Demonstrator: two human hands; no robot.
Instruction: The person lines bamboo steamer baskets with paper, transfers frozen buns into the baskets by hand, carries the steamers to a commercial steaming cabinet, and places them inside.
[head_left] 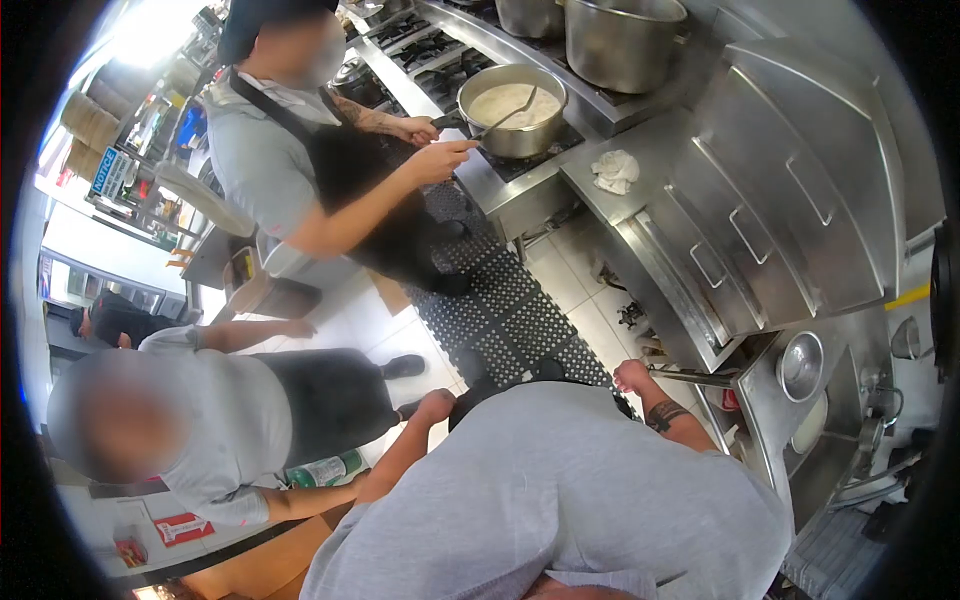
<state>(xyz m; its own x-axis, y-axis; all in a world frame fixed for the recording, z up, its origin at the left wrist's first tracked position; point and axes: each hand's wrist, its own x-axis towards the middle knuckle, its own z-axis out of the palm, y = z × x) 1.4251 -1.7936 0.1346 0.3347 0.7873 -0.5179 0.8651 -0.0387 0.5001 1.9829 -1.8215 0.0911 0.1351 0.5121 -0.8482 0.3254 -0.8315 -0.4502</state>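
My left hand [436, 406] hangs low beside my grey shirt, near the dark apron of a person standing to the left; its fingers are too small and hidden to make out. My right hand [630, 376] is curled into a fist at the near end of a metal bar [690, 377] along the counter edge. No object shows in it. Below both hands is a black perforated floor mat [500, 320].
A co-worker [270, 140] stirs a pot [513, 140] on the stove with a ladle. Another person [240, 410] stands close on my left. A metal fryer or oven unit [760, 200], a crumpled cloth [615, 171] and a sink with a metal bowl [800, 366] lie to the right.
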